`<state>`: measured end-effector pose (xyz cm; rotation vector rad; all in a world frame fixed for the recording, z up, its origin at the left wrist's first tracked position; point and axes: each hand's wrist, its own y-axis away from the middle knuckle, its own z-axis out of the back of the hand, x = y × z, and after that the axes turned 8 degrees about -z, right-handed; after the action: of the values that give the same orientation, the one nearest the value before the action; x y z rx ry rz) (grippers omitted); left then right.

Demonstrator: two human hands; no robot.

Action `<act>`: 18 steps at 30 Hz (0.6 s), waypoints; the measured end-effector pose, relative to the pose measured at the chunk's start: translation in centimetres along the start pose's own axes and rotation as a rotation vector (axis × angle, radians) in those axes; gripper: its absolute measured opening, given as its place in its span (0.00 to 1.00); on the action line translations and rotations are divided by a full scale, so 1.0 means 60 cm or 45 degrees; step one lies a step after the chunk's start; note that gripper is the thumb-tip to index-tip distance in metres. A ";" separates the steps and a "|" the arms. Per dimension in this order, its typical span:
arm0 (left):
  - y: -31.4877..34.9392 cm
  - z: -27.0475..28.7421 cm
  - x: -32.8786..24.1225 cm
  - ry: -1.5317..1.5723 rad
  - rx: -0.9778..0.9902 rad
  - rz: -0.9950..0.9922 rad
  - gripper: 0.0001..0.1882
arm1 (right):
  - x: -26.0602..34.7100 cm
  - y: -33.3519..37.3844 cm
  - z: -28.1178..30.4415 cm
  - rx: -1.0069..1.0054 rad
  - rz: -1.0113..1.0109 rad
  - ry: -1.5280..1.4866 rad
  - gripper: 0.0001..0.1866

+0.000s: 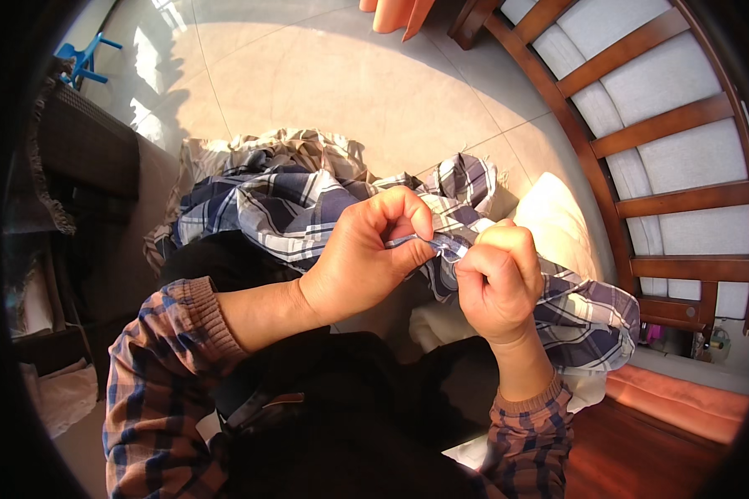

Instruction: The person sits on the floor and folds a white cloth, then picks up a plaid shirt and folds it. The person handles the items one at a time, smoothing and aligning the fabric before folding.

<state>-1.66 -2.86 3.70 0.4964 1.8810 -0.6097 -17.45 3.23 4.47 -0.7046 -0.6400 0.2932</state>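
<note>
A navy, grey and white plaid cloth (283, 204) lies bunched over my lap and spills toward the floor. My left hand (362, 249) pinches a narrow edge of this cloth between thumb and forefinger. Just to its right, my right hand (501, 279) is closed on the same edge, its fingers curled in. Between the two hands a short, light bluish-white bit of the cloth (449, 248) shows. Whether it is a tie, a loop or a fold I cannot tell. More plaid cloth hangs to the right below my right wrist.
Beige checked fabric (300, 145) lies beyond the plaid cloth. A white padded bundle (558, 220) rests at the right, near a slatted wooden frame (624, 205). Dark furniture (87, 141) stands at the left, with a blue stool (87, 60) behind it on the tiled floor (308, 79).
</note>
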 end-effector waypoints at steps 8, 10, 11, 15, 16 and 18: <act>0.000 0.008 -0.004 -0.334 -0.034 -0.058 0.09 | 0.016 -0.016 0.003 0.088 -0.233 -0.296 0.08; 0.001 0.005 -0.002 -0.332 -0.054 -0.089 0.09 | 0.026 -0.006 0.003 0.049 -0.598 -0.402 0.05; 0.002 0.006 -0.003 -0.367 -0.039 -0.092 0.09 | 0.030 -0.008 0.005 0.085 -0.691 -0.411 0.04; 0.000 0.006 -0.004 -0.402 0.018 -0.080 0.08 | 0.031 -0.014 0.010 0.242 -0.652 -0.350 0.05; -0.001 0.006 -0.004 -0.383 0.032 -0.071 0.08 | 0.029 -0.014 0.012 0.277 -0.652 -0.346 0.05; -0.002 0.010 0.003 -0.509 0.121 -0.137 0.07 | 0.022 -0.013 0.016 0.366 -0.664 -0.342 0.05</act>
<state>-1.35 -3.29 3.35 0.3078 1.5103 -0.8088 -17.01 3.76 6.15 -0.2067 -0.9880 -0.0080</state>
